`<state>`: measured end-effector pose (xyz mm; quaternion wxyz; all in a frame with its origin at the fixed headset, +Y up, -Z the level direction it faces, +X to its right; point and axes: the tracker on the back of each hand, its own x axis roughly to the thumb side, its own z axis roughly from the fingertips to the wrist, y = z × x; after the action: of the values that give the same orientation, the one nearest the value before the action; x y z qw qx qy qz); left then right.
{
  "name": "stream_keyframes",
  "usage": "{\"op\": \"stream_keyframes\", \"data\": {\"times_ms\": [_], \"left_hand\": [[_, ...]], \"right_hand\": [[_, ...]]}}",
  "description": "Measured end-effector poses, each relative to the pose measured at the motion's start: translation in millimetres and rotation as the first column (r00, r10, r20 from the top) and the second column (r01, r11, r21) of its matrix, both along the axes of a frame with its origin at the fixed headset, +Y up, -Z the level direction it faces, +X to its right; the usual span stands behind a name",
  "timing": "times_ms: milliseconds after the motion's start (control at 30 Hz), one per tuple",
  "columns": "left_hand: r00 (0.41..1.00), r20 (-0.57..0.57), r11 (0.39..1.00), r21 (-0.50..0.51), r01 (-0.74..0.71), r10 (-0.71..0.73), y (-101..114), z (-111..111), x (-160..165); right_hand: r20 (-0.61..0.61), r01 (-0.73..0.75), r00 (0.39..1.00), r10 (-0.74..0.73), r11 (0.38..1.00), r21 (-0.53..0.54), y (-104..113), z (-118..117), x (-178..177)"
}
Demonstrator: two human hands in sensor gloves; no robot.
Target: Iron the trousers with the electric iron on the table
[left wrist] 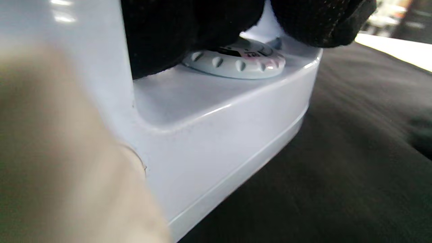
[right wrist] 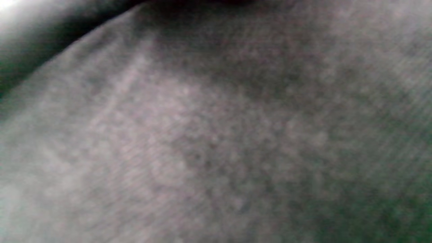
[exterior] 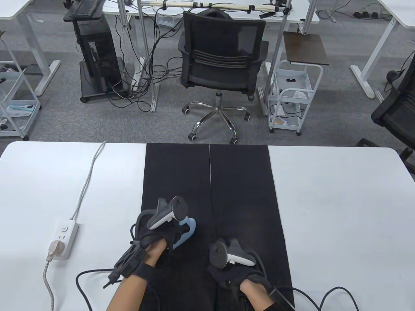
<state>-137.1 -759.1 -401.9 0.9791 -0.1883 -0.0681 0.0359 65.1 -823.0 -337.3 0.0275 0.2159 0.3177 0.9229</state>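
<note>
The left hand (exterior: pixel 159 238) is wrapped round the handle of the electric iron (exterior: pixel 186 231), gloved fingers (left wrist: pixel 189 30) curled over the top just above the ribbed temperature dial (left wrist: pixel 236 60) — a firm hold, with the pale blue-white body sitting flat on the dark cloth. The right hand (exterior: pixel 233 275) lies on the fabric just beside it, nearer the table's front edge; its fingers are hidden under the glove and tracker, so whether they are flat or curled I cannot tell, and the right wrist view gives only blurred grey weave.

Both hands rest on the black trousers (exterior: pixel 240 181), which are spread lengthwise across the middle of the white table (exterior: pixel 340 201), the two legs side by side with a thin pale line between them, running to the far edge. The iron stands on the left leg, near the front.

Off to the left on the tabletop, well apart from the trousers, lies a white power strip (exterior: pixel 64 238) with a plug seated in it and its cable trailing toward the far edge.

Beyond the table — on the grey carpet — stands a black mesh office chair (exterior: pixel 220 61), with a white wire trolley (exterior: pixel 293 94) to its right.
</note>
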Motion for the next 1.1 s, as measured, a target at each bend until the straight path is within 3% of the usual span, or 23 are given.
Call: {"op": "stream_keyframes", "data": {"times_ms": [233, 367, 533, 667, 767, 933, 1100], "left_hand": [[0.992, 0.125, 1.000, -0.001, -0.002, 0.002, -1, 77, 4], [0.989, 0.146, 1.000, 0.009, -0.001, -0.001, -1, 96, 4], [0.990, 0.140, 1.000, 0.023, -0.015, 0.011, 6, 93, 6], [0.986, 0.151, 0.992, 0.097, -0.082, 0.067, 40, 87, 23], [0.974, 0.220, 0.990, 0.121, -0.076, 0.048, 65, 81, 54], [0.932, 0.361, 0.991, 0.116, -0.068, 0.022, 74, 76, 129], [0.885, 0.464, 0.998, 0.016, -0.055, 0.041, 35, 91, 194]], "right_hand": [[-0.002, -0.001, 1.000, 0.001, 1.000, 0.013, 0, 1, 0], [-0.001, 0.005, 1.000, -0.005, 0.999, 0.040, 2, 1, 0], [0.049, 0.088, 0.994, -0.096, 0.985, 0.146, 27, -1, 19], [0.107, 0.113, 0.984, -0.140, 0.967, 0.230, 62, -4, 63], [0.212, 0.103, 0.964, -0.162, 0.959, 0.265, 75, -7, 102], [0.320, 0.072, 0.935, -0.151, 0.966, 0.246, 66, -6, 150], [0.357, 0.013, 0.931, -0.077, 0.984, 0.177, 30, -2, 173]]}}
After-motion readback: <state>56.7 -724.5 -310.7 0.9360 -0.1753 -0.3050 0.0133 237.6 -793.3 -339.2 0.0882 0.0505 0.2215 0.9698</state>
